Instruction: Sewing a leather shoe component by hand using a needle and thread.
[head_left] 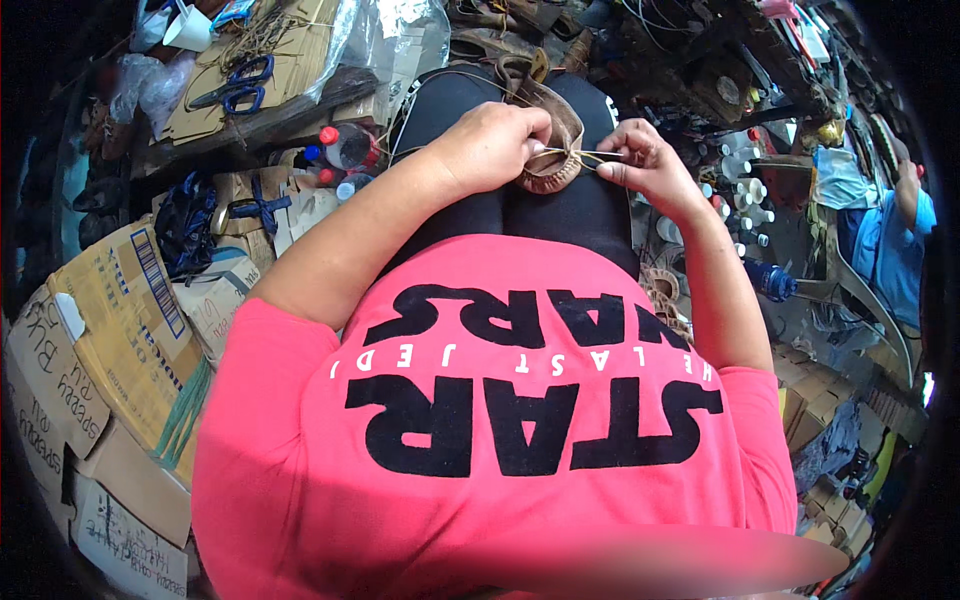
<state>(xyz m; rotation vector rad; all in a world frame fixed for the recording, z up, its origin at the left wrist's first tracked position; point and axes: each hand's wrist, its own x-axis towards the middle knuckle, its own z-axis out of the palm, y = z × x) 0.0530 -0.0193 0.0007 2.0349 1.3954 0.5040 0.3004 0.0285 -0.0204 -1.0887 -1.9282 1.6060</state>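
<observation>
A brown leather shoe upper [550, 182] rests on my lap between my thighs, its gathered, pleated toe end toward me. Pale thread [590, 156] crosses the rim of the pleats and stretches to both sides. My left hand [505, 142] is closed at the shoe's left side, fingertips pinching the thread by the rim. Just right of the shoe, my right hand [645, 165] pinches the thread between thumb and fingers; whether a needle is there too is too small to tell. A long loop of thread also arcs over my left thigh.
Blue-handled scissors [246, 86] lie on cardboard sheets [200, 118] at the far left. Bottles [347, 148] stand left of my knee, and several white-capped bottles [745, 190] on the right. Cardboard boxes [120, 290] pile up at left. Another person's blue garment [888, 250] shows at far right.
</observation>
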